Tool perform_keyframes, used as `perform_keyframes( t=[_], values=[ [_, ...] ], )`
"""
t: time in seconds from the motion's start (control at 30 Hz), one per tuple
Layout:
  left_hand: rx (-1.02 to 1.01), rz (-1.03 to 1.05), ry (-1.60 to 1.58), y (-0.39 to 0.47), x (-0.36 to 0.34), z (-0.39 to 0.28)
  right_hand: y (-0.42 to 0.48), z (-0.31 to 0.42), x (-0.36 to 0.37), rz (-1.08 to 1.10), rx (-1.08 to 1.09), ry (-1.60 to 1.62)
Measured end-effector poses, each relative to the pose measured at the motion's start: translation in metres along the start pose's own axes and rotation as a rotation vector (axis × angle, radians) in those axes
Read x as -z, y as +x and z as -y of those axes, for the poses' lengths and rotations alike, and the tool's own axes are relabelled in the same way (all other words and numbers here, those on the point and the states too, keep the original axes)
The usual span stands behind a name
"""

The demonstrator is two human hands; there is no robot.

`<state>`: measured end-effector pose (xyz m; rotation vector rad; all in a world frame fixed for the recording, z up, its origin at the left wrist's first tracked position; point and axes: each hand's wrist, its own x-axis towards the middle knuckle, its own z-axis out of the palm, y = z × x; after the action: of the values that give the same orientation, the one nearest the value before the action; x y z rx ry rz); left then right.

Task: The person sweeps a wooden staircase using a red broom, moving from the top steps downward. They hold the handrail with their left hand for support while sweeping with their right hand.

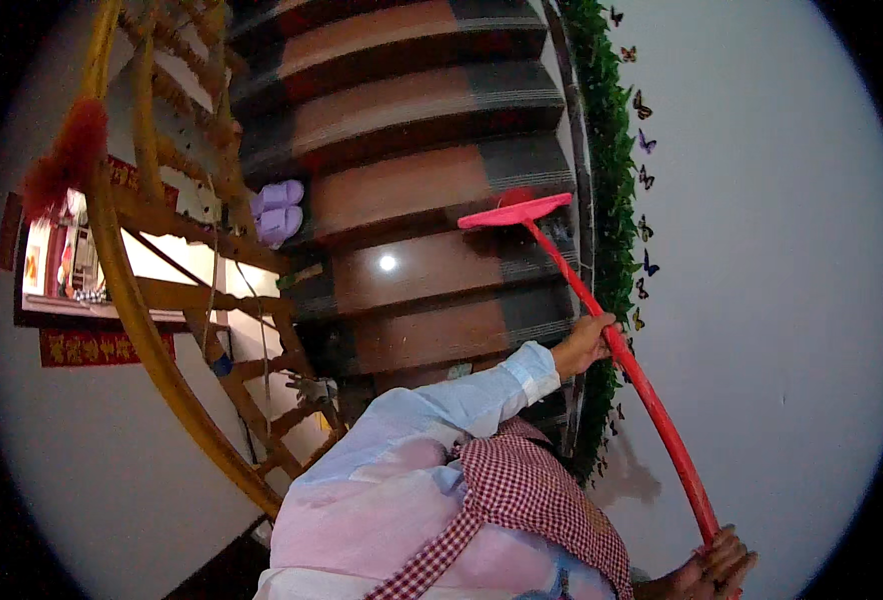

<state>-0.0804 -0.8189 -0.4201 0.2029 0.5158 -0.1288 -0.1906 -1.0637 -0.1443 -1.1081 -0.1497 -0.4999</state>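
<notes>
My left hand (585, 346) is closed around the middle of the red pole (659, 405) of a flat-headed cleaning tool, perhaps a mop. Farther down the same pole, near the bottom right, my right hand (715, 566) grips it close to its end. The tool's flat pink-red head (516, 212) is held over the steps of a brown and dark tiled staircase (404, 172), near the right side. Whether the head touches a step cannot be told. A small round red thing shows just behind the head. A checked apron covers part of my torso.
Purple slippers (278, 214) lie on the left of the stairs, beside a wooden banister (209, 300) with a curved yellow handrail (141, 322). Green artificial foliage (606, 187) runs along the right edge, next to a pale wall (756, 225) with butterfly decorations. A bright opening shows at left.
</notes>
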Motion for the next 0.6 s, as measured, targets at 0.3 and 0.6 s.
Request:
perform_keyframes(
  t=[0.3,0.6],
  values=[
    [-0.085,-0.106,-0.177,-0.103,0.094,-0.037,0.036,-0.045,-0.037,0.436,-0.292,0.256],
    [-0.581,-0.365,-0.312,-0.195,0.194,-0.104,-0.011,-0.139,-0.152,1.119,-0.603,0.554]
  ],
)
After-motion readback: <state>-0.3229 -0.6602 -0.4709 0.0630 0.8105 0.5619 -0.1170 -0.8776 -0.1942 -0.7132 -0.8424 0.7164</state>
